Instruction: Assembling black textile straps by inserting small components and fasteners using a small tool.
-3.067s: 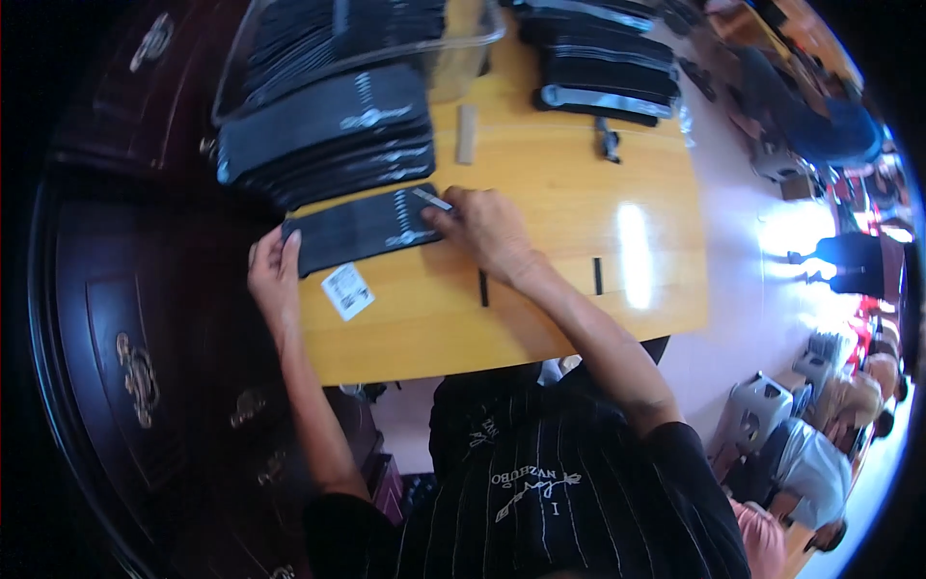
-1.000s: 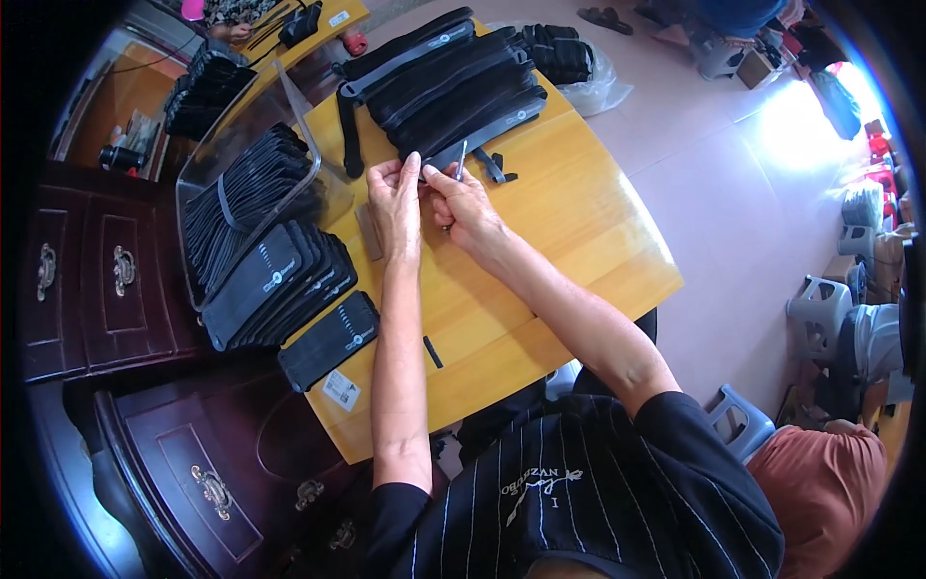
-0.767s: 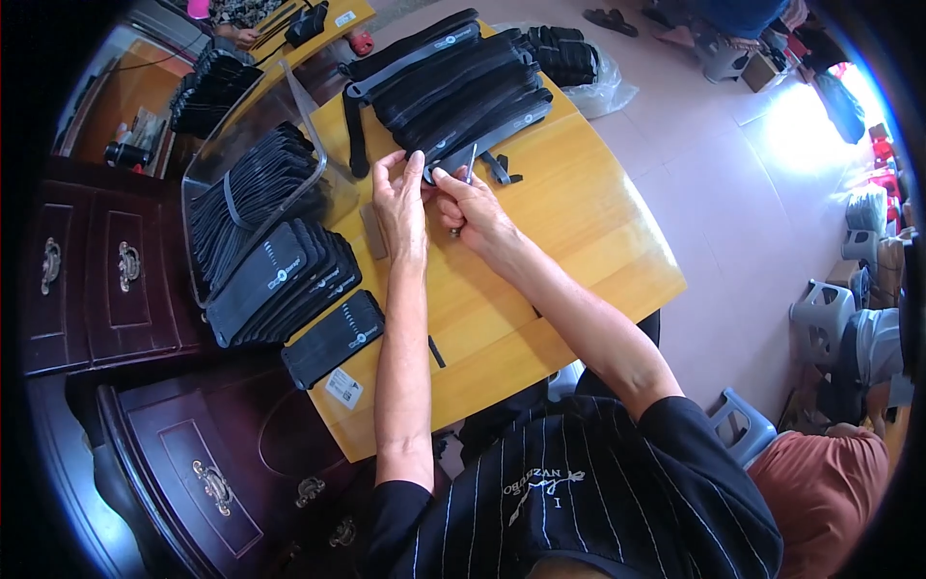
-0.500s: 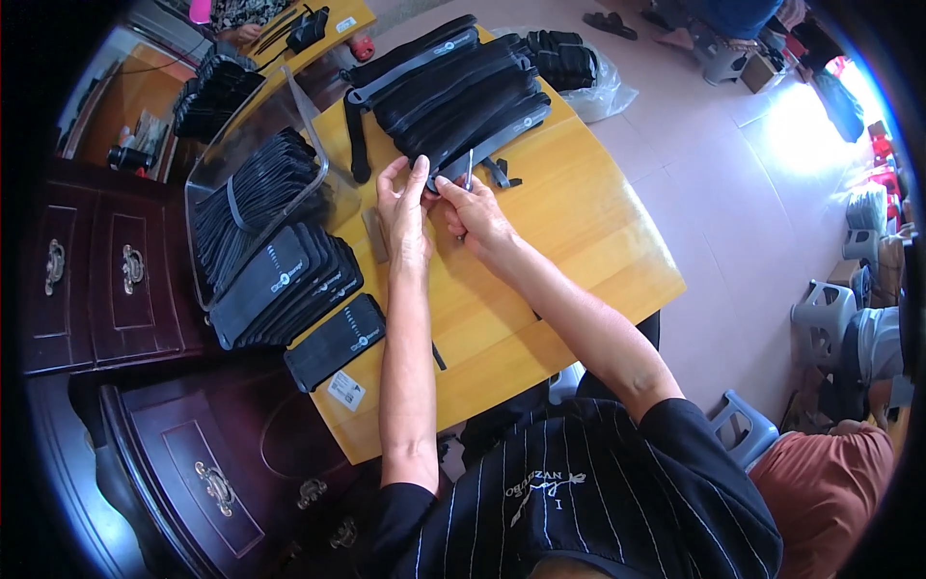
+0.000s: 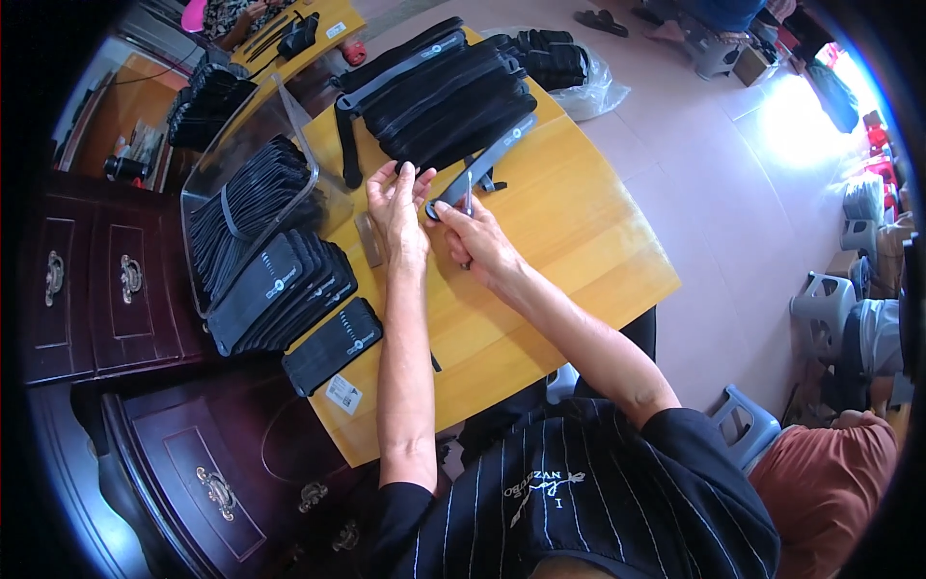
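Note:
My right hand point(image 5: 476, 236) is closed on the near end of a flat dark-grey strap point(image 5: 497, 154), which slants away to the right. The same hand also holds a slim metal tool point(image 5: 469, 201), its shaft sticking up past the thumb; its kind is hard to make out. My left hand point(image 5: 398, 207) is open, fingers apart, with its fingertips at the near end of a thick bundle of black straps point(image 5: 444, 101). Whether it pinches one of them is hidden. Another grey strap point(image 5: 405, 69) lies around the bundle's far side.
A clear plastic bin point(image 5: 313, 179) with banded black pieces point(image 5: 241, 203) stands left on the wooden table point(image 5: 579, 227). Before it lie stacked black pouches point(image 5: 275, 289) and a single pouch point(image 5: 333, 345). A plastic-wrapped black bundle point(image 5: 550, 60) sits beyond the table; stools point(image 5: 825, 314) stand right.
The grey strap has come away from the bundle's side, held in my right hand. My left hand has parted from the strap's end and shifted slightly left.

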Tool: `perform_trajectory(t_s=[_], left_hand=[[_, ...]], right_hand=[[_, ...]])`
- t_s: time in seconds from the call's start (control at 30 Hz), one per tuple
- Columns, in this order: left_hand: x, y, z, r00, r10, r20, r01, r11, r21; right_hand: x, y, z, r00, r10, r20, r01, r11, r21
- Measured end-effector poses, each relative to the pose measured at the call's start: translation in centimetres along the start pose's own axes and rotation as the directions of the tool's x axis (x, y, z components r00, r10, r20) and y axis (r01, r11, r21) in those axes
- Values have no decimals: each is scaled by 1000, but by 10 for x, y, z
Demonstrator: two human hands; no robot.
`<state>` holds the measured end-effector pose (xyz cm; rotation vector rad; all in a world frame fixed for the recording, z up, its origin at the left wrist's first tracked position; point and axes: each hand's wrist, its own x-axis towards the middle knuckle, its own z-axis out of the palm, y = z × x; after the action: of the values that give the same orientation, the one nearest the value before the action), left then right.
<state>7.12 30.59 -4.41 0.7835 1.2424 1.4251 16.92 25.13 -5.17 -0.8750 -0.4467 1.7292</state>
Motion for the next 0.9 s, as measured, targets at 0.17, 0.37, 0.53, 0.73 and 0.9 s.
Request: perform_trajectory(t_s=[0.17, 0.37, 0.53, 0.73, 0.9], left_hand=[[-7, -1, 3, 999, 17, -27, -16, 999, 38], [-17, 6, -2, 993, 116, 14, -117, 985, 123], [-59, 4, -1, 976, 215, 22, -215, 956, 198], [-131, 11, 32, 890, -40, 455, -13, 993, 113], [-167, 28, 59, 823, -129, 554, 258, 952, -162]], right_hand=[[-43, -19, -22, 999, -18, 29, 19, 999, -34], [-96, -54, -49, 995, -48, 90, 63, 982, -177], [-135, -76, -71, 992, 36, 122, 29, 870, -492], [-177, -92, -89, 988, -91, 128, 157, 539, -828], [-207, -80, -73, 945, -293, 146, 221, 241, -945]])
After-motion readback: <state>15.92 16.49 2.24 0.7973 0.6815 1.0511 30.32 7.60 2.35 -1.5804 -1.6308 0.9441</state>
